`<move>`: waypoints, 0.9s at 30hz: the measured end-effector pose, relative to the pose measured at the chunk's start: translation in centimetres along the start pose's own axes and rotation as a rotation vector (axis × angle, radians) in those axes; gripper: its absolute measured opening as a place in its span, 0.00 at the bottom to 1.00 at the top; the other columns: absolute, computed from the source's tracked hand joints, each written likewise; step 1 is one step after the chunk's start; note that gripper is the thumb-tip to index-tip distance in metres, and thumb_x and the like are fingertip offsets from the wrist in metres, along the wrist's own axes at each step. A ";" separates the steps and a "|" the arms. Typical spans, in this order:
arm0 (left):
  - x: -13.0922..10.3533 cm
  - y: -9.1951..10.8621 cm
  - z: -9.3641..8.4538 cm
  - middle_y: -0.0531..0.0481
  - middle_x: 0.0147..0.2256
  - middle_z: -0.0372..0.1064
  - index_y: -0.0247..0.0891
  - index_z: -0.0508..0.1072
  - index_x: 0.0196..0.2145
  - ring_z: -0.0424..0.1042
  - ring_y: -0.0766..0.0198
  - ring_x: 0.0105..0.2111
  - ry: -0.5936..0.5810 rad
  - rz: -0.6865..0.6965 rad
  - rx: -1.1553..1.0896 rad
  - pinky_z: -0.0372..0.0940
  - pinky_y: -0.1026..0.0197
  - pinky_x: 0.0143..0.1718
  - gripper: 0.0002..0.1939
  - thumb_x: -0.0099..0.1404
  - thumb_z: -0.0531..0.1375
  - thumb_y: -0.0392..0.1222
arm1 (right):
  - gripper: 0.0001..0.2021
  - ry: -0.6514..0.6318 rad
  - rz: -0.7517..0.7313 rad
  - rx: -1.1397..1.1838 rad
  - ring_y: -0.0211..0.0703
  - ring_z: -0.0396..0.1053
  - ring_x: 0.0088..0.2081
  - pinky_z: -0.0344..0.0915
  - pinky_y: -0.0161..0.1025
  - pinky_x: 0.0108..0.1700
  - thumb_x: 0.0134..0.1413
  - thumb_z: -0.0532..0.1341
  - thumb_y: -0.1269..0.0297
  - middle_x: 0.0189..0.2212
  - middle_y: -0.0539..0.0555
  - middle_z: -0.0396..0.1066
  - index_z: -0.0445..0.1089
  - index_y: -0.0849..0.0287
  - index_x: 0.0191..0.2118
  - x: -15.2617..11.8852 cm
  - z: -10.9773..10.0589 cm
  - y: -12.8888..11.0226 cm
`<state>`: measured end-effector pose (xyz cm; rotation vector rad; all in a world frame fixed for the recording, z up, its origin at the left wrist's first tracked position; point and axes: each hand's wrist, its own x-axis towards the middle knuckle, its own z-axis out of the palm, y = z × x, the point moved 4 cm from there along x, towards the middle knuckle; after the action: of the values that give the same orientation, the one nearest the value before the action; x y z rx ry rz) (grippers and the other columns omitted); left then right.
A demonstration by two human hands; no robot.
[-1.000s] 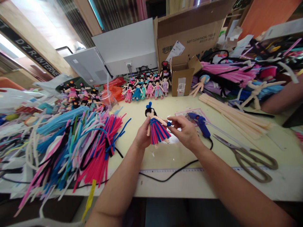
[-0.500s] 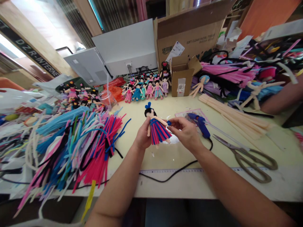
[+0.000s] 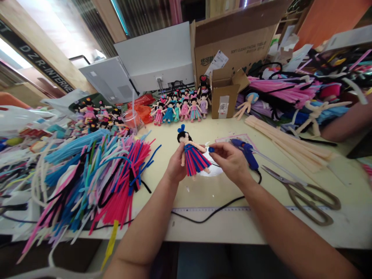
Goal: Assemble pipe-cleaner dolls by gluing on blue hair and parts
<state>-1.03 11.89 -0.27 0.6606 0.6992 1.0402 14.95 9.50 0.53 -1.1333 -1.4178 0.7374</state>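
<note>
A small doll made of pipe cleaners leans in my left hand, whose fingers close around its side. It has black hair, a blue bow on top and a skirt striped in blue and pink. Between the thumb and fingertips of my right hand is a small blue piece of pipe cleaner, just right of the doll's outstretched arm. Behind my right hand lies a blue glue gun. Large scissors rest to the right of my right forearm.
Loose coloured pipe cleaners pile up at the left. Finished dolls stand in rows at the back, beside a small cardboard box. Beige pipe cleaners lie at the right. A black cord crosses the table near its front edge.
My right hand has shifted slightly right with the blue piece, opening a small gap from the doll's arm. My left hand and the doll have hardly moved.
</note>
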 end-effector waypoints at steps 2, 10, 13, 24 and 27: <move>0.1 0.5 -0.3 0.43 0.31 0.76 0.31 0.74 0.37 0.77 0.56 0.35 0.011 0.049 0.006 0.70 0.57 0.39 0.23 0.68 0.49 0.54 | 0.09 -0.003 0.018 0.018 0.38 0.67 0.28 0.65 0.38 0.32 0.47 0.62 0.67 0.28 0.51 0.70 0.73 0.58 0.37 0.0 -0.1 0.2; 0.9 1.6 -1.9 0.45 0.29 0.76 0.33 0.72 0.42 0.76 0.60 0.32 0.052 0.198 -0.008 0.69 0.62 0.32 0.22 0.67 0.50 0.54 | 0.09 -0.020 0.079 -0.006 0.38 0.65 0.28 0.63 0.36 0.29 0.45 0.62 0.67 0.26 0.50 0.68 0.71 0.59 0.36 0.0 0.0 0.5; 1.0 1.6 -2.6 0.49 0.27 0.74 0.34 0.73 0.39 0.75 0.64 0.30 0.155 0.280 -0.017 0.68 0.65 0.33 0.18 0.67 0.52 0.51 | 0.08 -0.031 0.104 -0.002 0.37 0.64 0.26 0.63 0.36 0.29 0.44 0.62 0.66 0.25 0.50 0.68 0.71 0.59 0.34 0.0 0.0 0.2; 0.5 1.8 -1.4 0.48 0.33 0.74 0.36 0.73 0.41 0.74 0.61 0.39 0.146 0.353 0.034 0.66 0.62 0.42 0.15 0.64 0.57 0.49 | 0.07 -0.071 0.126 -0.028 0.41 0.70 0.29 0.67 0.38 0.31 0.43 0.61 0.65 0.25 0.50 0.72 0.70 0.56 0.33 0.3 0.7 1.8; 0.6 1.6 -1.3 0.47 0.33 0.74 0.35 0.73 0.42 0.75 0.61 0.38 0.148 0.341 0.038 0.67 0.61 0.42 0.17 0.63 0.57 0.50 | 0.07 -0.069 0.180 0.072 0.39 0.69 0.27 0.66 0.37 0.29 0.42 0.63 0.64 0.24 0.50 0.71 0.70 0.58 0.31 0.3 1.0 1.9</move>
<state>-2.70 13.17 0.02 0.7579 0.7511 1.4034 14.42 10.59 -1.32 -1.1998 -1.3470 0.9556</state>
